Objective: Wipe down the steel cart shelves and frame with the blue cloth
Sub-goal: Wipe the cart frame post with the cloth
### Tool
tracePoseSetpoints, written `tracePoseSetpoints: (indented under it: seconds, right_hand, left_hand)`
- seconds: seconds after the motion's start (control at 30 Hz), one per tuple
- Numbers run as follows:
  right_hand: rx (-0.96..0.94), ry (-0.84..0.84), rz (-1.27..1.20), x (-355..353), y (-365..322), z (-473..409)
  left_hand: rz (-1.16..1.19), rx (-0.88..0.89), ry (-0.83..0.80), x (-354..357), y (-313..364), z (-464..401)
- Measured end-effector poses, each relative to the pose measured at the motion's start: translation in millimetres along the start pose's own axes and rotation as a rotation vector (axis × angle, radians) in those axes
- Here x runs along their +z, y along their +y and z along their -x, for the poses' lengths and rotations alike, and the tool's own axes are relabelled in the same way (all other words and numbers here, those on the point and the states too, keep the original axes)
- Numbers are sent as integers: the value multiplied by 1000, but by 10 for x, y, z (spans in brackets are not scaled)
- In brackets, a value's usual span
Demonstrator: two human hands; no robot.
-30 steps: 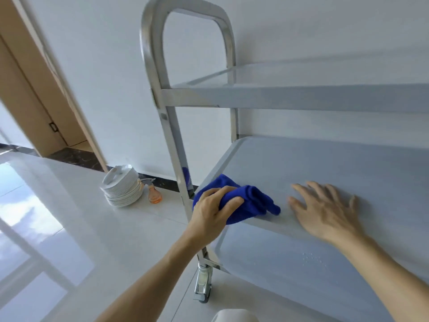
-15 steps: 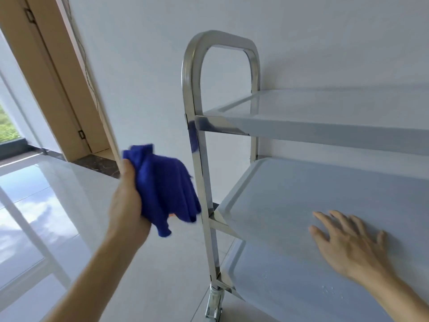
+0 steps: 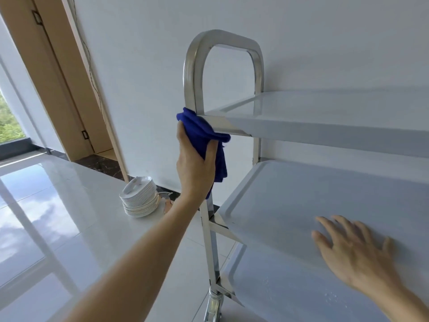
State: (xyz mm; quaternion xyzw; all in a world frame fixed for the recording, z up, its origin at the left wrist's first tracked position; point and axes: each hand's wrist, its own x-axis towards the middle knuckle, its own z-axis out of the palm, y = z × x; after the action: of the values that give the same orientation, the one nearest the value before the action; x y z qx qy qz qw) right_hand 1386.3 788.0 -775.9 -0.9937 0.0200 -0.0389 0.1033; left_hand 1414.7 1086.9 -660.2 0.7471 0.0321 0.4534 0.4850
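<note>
Where floor meets wall, stacked plates (image 3: 138,198).

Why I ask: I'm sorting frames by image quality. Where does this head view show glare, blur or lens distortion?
Head view: daylight glare and cloud reflections on the glossy floor; the right hand on the middle shelf is slightly motion-blurred; the left hand and blue cloth are sharper; wide-angle bending tilts the door frame and cart frame.
</note>
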Motion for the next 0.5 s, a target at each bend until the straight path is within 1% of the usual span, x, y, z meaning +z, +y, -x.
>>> tracePoseSetpoints:
  seconds: [0.07, 0.2, 0.37, 0.43, 0.5]
  right_hand:
    - [-4, 2, 5, 0, 3, -16]
    - [-2, -9, 18, 10, 16, 2]
    - [4, -10, 15, -21, -12, 17]
    - [1, -17, 10, -43, -22, 25]
    - [3, -15, 20, -61, -26, 40]
  left_hand:
    - [17, -2, 29, 33, -73, -22]
    - [19, -15, 21, 85, -310, 179]
    - [-27, -199, -67, 101, -749, 724]
    - [-22, -254, -74, 99, -769, 742]
    - [3, -252, -87, 86, -684, 628]
